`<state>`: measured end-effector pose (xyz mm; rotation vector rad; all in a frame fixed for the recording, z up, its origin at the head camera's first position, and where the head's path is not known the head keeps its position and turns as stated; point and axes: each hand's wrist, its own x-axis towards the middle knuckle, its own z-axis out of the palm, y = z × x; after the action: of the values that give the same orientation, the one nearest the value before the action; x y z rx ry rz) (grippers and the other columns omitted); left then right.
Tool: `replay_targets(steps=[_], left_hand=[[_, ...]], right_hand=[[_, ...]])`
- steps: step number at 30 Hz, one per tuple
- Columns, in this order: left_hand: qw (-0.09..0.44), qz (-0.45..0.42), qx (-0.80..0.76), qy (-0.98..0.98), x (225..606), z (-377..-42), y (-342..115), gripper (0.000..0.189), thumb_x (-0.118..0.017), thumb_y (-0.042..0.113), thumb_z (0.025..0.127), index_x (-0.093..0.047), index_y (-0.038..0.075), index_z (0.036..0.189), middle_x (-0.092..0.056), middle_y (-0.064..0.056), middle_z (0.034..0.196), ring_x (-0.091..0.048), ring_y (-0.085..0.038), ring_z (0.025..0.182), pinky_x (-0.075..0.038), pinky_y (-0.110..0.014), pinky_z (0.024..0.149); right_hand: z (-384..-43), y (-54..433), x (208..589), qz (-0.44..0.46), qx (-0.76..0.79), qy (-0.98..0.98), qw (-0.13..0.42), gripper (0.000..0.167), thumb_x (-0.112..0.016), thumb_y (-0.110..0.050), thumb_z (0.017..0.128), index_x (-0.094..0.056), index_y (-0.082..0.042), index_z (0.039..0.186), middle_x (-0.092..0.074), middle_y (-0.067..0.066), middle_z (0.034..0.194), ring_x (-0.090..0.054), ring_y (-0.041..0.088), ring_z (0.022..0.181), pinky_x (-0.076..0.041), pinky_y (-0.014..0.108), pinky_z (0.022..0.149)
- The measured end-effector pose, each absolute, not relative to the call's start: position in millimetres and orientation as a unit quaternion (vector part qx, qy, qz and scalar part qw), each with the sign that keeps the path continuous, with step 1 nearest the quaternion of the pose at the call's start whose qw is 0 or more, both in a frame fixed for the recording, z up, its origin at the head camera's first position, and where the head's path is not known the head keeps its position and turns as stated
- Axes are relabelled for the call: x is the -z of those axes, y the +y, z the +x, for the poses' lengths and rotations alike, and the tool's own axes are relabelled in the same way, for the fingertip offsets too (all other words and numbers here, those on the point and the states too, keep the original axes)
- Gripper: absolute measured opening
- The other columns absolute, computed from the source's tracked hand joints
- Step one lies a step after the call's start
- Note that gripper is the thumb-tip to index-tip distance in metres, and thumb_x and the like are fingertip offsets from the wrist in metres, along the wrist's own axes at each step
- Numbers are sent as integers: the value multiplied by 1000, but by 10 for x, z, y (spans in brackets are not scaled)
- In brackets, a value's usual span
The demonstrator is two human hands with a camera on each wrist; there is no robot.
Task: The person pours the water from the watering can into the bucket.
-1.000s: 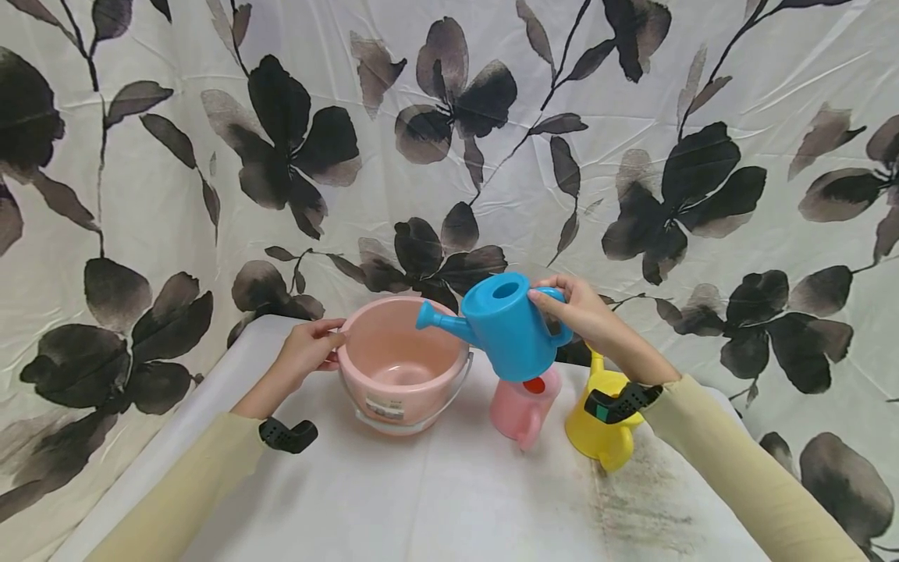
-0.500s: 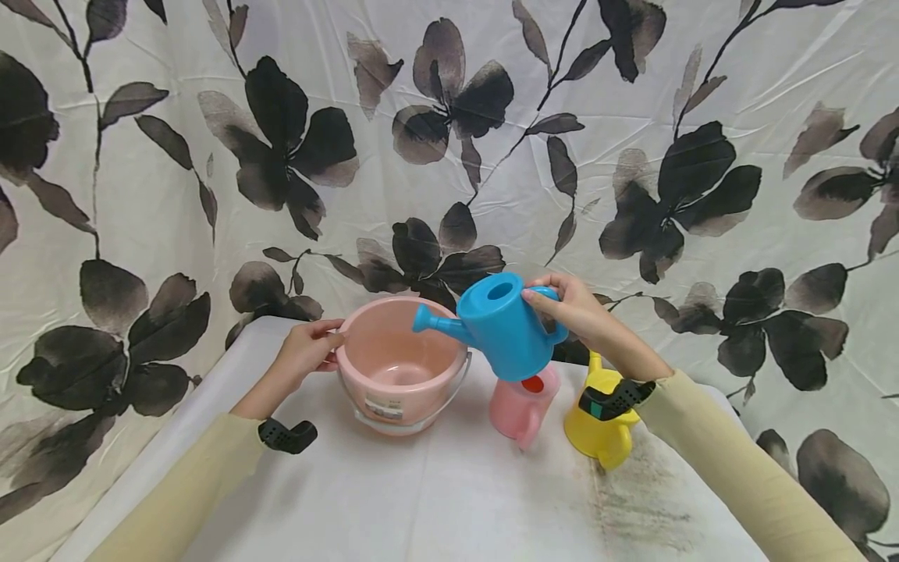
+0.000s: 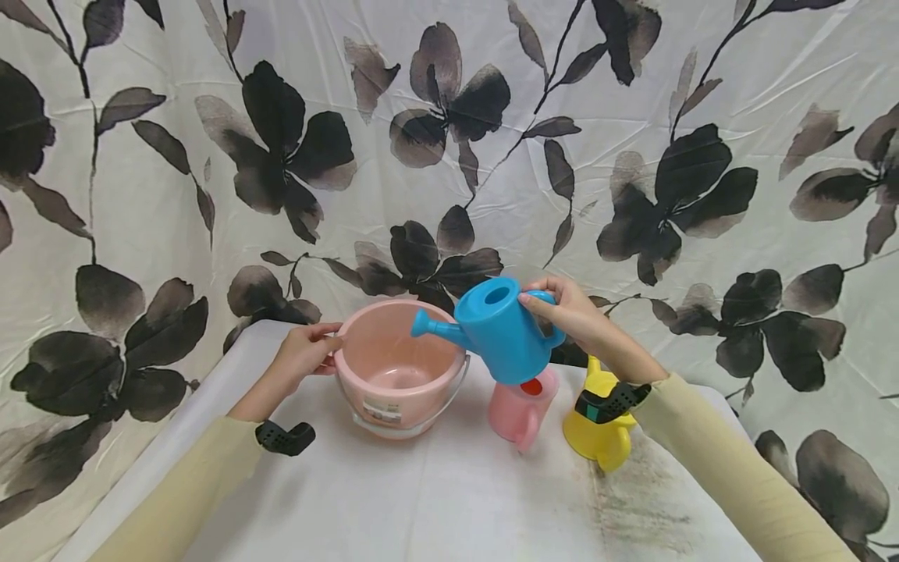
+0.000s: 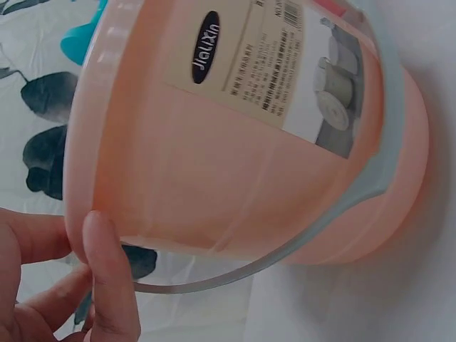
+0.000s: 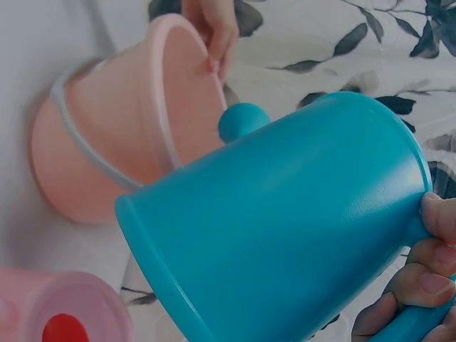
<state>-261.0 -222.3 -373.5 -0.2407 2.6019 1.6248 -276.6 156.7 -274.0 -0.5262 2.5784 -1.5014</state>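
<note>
My left hand (image 3: 307,351) pinches the rim of a pink bucket (image 3: 382,394) on its left side; in the left wrist view the thumb lies outside the rim. The bucket (image 4: 235,185) stands upright on the table, its pale handle hanging down in front, with a printed label on the wall. My right hand (image 3: 567,307) grips the handle of a blue watering can (image 3: 506,336), held in the air and tilted left. Its spout end is over the bucket's opening. Up close in the right wrist view, the can (image 5: 278,214) hides part of the bucket.
A pink watering can (image 3: 516,410) stands below the blue one, right of the bucket. Further right is a yellow watering can (image 3: 593,429), partly hidden by my right wrist's black strap (image 3: 611,402). A floral cloth (image 3: 449,179) hangs behind the white table (image 3: 393,499).
The blue watering can has shifted very slightly left in the head view, with its tilt about the same. My left hand stays on the bucket's rim.
</note>
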Motion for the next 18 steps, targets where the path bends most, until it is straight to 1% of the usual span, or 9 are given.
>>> replay_targets(steps=[3,5,10,14,18], left_hand=[[40,-77,-524,848,3724,-2619,-2238,52,-51,21,98,-41,2,144,-56,-18,105,-60,-7,64,-57,-19,62],[44,-76,-522,849,3717,-2626,-2245,52,-51,21,97,-41,1,144,-56,-18,104,-60,-8,64,-57,-20,62],[49,-79,-520,849,3698,-2635,-2238,51,-51,20,97,-41,0,143,-56,-19,104,-61,-8,62,-57,-21,62],[48,-78,-517,851,3674,-2643,-2229,51,-51,19,96,-42,-1,142,-57,-18,102,-60,-8,61,-57,-21,61],[41,-73,-516,852,3652,-2665,-2220,49,-51,16,95,-44,-3,140,-59,-15,93,-59,-6,58,-57,-20,58]], right_hand=[[-2758,1564,2748,-177,496,848,54,40,-54,-20,98,-47,10,123,-55,30,124,-52,35,108,-40,63,101],[-2754,1563,2752,-179,493,850,52,40,-54,-20,98,-47,10,123,-55,29,123,-52,32,105,-43,59,99],[-2750,1565,2750,-181,490,851,51,39,-53,-19,99,-47,10,123,-55,29,123,-53,33,107,-45,54,97],[-2752,1568,2742,-179,491,851,54,39,-53,-18,99,-46,10,124,-54,30,127,-52,38,114,-42,60,101],[-2755,1568,2734,-172,493,851,57,41,-53,-19,99,-45,10,126,-53,31,130,-51,41,119,-40,63,102]])
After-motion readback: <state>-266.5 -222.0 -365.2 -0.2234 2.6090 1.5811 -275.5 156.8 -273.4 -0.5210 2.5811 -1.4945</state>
